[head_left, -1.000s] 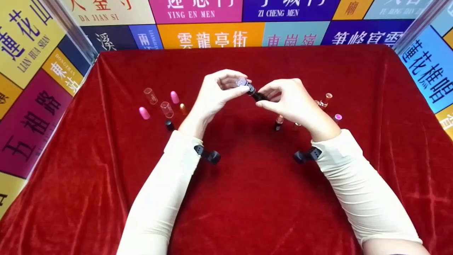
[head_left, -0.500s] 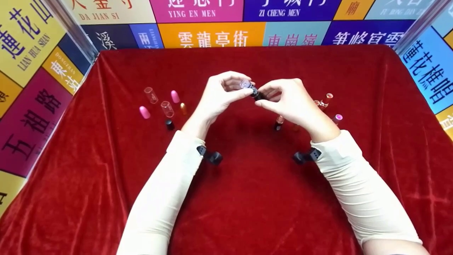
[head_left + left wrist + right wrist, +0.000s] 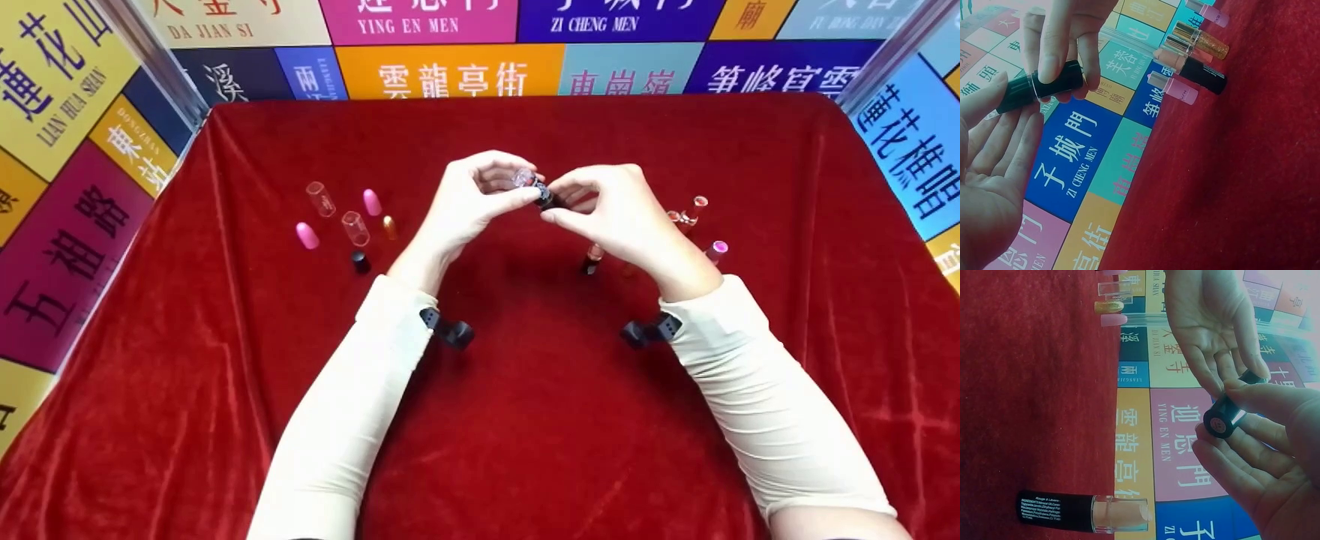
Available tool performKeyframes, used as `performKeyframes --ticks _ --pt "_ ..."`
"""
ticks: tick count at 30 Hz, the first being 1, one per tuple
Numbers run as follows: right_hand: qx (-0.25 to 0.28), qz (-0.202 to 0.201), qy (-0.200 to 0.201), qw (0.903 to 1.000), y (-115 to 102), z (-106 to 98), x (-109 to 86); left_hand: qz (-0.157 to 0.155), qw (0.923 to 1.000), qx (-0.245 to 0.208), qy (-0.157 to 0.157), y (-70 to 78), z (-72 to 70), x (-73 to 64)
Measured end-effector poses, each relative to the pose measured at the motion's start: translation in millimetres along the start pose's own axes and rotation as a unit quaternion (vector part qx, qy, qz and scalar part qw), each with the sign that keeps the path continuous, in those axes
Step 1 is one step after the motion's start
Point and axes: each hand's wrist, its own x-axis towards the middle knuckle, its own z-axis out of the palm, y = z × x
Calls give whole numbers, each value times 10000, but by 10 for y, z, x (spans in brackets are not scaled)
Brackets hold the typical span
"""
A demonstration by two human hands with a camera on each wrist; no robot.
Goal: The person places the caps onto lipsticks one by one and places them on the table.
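Observation:
A black lipstick tube (image 3: 544, 196) with a clear end showing a spot of red is held tilted above the cloth, between both hands. My left hand (image 3: 476, 196) pinches the clear-ended part with thumb and fingers. My right hand (image 3: 609, 201) grips the black base at the other end. In the left wrist view a thin pale seam crosses the dark lipstick tube (image 3: 1039, 85) between the two hands. The right wrist view shows the round label on the bottom of the lipstick base (image 3: 1219, 423); the fingers hide much of the rest.
Left on the red cloth (image 3: 480, 420) lie pink caps (image 3: 307, 235), clear caps (image 3: 355, 229), a gold cap (image 3: 389, 227) and a black cap (image 3: 361, 262). Several uncapped lipsticks, among them a black-based one (image 3: 1061, 511) and a pink-topped one (image 3: 718, 249), stand at right.
My left hand has moved slightly right, toward the right hand, with the clear-ended part. Less black tube shows between the hands, and red now shows through the clear end.

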Motion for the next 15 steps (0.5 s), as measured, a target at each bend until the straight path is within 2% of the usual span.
performKeyframes --ticks 15 --pt "50 29 138 9999 -16 2 2 -37 10000 58 -14 -22 1 10"
